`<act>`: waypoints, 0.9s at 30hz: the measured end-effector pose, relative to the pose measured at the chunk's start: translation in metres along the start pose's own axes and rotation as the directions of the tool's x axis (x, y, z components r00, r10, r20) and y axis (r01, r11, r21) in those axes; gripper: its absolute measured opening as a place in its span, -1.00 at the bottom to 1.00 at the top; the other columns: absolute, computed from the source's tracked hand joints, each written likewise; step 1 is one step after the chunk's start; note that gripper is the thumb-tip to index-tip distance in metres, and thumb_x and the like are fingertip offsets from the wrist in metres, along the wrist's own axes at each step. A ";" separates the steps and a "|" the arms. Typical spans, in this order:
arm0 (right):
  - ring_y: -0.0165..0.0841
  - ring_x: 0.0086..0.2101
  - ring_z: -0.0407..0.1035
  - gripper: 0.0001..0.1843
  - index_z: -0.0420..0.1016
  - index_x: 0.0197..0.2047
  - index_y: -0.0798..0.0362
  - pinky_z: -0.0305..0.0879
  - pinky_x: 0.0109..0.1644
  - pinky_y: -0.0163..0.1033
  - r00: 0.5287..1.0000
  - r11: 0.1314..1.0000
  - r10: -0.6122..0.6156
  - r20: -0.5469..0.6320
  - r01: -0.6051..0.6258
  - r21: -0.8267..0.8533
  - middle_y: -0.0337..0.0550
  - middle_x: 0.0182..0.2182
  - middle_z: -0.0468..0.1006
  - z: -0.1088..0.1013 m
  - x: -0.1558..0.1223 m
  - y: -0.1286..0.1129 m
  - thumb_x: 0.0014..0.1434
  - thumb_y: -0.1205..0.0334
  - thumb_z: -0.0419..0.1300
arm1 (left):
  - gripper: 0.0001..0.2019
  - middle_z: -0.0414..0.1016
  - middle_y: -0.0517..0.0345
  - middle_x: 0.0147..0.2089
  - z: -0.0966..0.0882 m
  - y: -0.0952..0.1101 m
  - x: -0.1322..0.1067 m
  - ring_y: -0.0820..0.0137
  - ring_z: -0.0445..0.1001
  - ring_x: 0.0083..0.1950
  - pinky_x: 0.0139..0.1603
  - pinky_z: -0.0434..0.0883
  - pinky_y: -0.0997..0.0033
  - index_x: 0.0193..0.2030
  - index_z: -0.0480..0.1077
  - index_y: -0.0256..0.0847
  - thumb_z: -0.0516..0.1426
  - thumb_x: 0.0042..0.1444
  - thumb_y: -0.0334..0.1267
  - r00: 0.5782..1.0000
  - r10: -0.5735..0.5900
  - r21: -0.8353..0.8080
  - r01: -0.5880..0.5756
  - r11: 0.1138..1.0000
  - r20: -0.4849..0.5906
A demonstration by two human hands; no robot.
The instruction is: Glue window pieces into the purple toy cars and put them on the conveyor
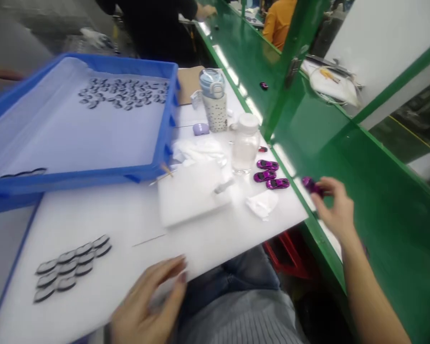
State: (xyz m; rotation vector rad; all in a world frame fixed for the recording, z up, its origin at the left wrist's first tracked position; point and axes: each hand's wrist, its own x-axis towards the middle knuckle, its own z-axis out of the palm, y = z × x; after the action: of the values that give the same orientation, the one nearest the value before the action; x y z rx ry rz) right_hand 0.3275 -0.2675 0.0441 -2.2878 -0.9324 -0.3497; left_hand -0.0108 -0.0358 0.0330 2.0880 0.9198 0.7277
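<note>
My right hand (335, 205) is at the near edge of the green conveyor, its thumb and fingers closed around a purple toy car (309, 184). Several similar purple toy cars (264, 176) rest on the white table to its left, beside a crumpled white tissue (262, 204). Low over the table's front edge, my left hand (150, 301) has its fingers curved and the thumb a little apart; I see nothing between them. Rows of small dark-edged, pale curved parts (67, 267) lie on the table to the left of that hand.
A blue tray (139, 173) holding many small curved parts fills the left back. On the white table (118, 215) stand a tumbler (215, 107), a clear jar (244, 148) and a white foam block (189, 196). A green post (283, 81) rises beside the conveyor (380, 200). People are beyond.
</note>
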 end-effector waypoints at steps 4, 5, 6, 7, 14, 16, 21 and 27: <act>-0.33 -0.01 0.47 -0.62 0.35 0.16 -0.01 0.48 0.08 -0.20 0.758 0.825 -0.538 0.368 0.385 0.414 -0.11 -0.03 0.57 0.054 -0.042 -0.124 0.28 0.33 0.13 | -0.45 0.44 0.08 0.22 0.022 -0.005 0.003 0.16 0.51 0.15 0.16 0.54 0.14 0.36 0.22 0.07 0.15 0.23 -0.28 0.914 0.339 0.018 -0.352 0.936 0.224; -0.33 0.03 0.46 -0.63 0.35 0.15 0.01 0.48 0.10 -0.18 0.697 0.773 -0.606 0.382 0.405 0.487 -0.10 0.00 0.57 0.069 -0.045 -0.142 0.29 0.37 0.10 | -0.40 0.41 0.05 0.27 0.025 -0.009 0.005 0.19 0.48 0.20 0.20 0.51 0.18 0.41 0.14 0.01 0.12 0.25 -0.33 0.890 0.389 0.023 -0.405 0.914 0.238; -0.32 0.03 0.47 -0.67 0.37 0.12 0.03 0.48 0.10 -0.17 0.685 0.750 -0.624 0.375 0.392 0.533 -0.09 -0.01 0.57 0.081 -0.046 -0.154 0.30 0.38 0.09 | -0.39 0.39 0.04 0.28 0.027 -0.014 0.005 0.22 0.46 0.22 0.22 0.49 0.22 0.43 0.10 -0.02 0.09 0.27 -0.39 0.874 0.427 0.035 -0.446 0.894 0.233; -0.32 -0.02 0.50 -0.76 0.42 0.03 0.02 0.51 0.06 -0.17 0.742 0.765 -0.578 0.339 0.350 0.540 -0.11 -0.06 0.60 0.092 -0.043 -0.161 0.29 0.35 0.12 | -0.39 0.42 0.05 0.26 0.028 -0.018 0.004 0.26 0.47 0.20 0.22 0.49 0.26 0.43 0.12 -0.03 0.07 0.27 -0.46 0.869 0.451 0.053 -0.470 0.881 0.202; -0.32 -0.16 0.54 -0.62 0.40 0.00 0.05 0.55 -0.02 -0.11 0.985 0.795 -0.052 0.165 -0.059 0.604 -0.10 -0.06 0.57 0.116 0.012 -0.167 0.17 0.08 0.30 | -0.50 0.45 -0.05 0.18 0.031 -0.015 -0.006 0.25 0.48 0.01 0.03 0.54 0.18 0.29 0.32 -0.14 0.06 0.24 -0.54 0.900 0.418 0.051 -0.426 0.903 0.121; -0.30 -0.13 0.54 -0.72 0.47 -0.08 0.05 0.53 0.01 -0.09 0.941 0.795 -0.153 0.303 -0.065 0.603 -0.13 -0.10 0.59 0.115 0.024 -0.170 0.27 0.03 0.19 | -0.51 0.36 -0.05 0.28 0.023 -0.013 0.002 0.23 0.45 0.00 0.01 0.55 0.14 0.31 0.31 -0.13 0.09 0.25 -0.47 0.880 0.378 0.012 -0.398 0.917 0.289; -0.25 0.05 0.43 -0.79 0.48 -0.19 -0.01 0.39 0.16 0.03 0.918 0.574 -0.227 0.325 -0.144 0.806 -0.16 -0.12 0.55 0.088 0.020 -0.166 0.35 0.07 0.10 | -0.38 0.25 0.11 0.39 0.000 -0.019 0.033 0.22 0.41 0.06 0.09 0.51 0.10 0.34 0.26 0.05 0.12 0.18 -0.53 0.676 0.377 -0.106 -0.407 0.907 0.634; -0.39 -0.47 0.15 -0.62 0.32 -0.32 -0.02 0.15 -0.42 -0.22 0.859 0.320 -0.302 0.414 -0.318 0.893 -0.25 -0.49 0.20 0.082 -0.034 -0.160 0.17 -0.16 0.23 | -0.42 0.49 -0.01 0.16 0.021 -0.017 0.039 0.10 0.39 0.14 0.11 0.49 0.01 0.19 0.41 -0.16 0.36 0.04 -0.05 0.803 0.410 -0.108 -0.405 0.908 0.432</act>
State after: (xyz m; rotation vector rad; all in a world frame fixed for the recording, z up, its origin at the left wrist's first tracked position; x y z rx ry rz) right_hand 0.1916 -0.1444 0.0393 -1.1761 -0.9727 0.7636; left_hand 0.0208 -0.0056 0.0151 2.3340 0.2064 0.4189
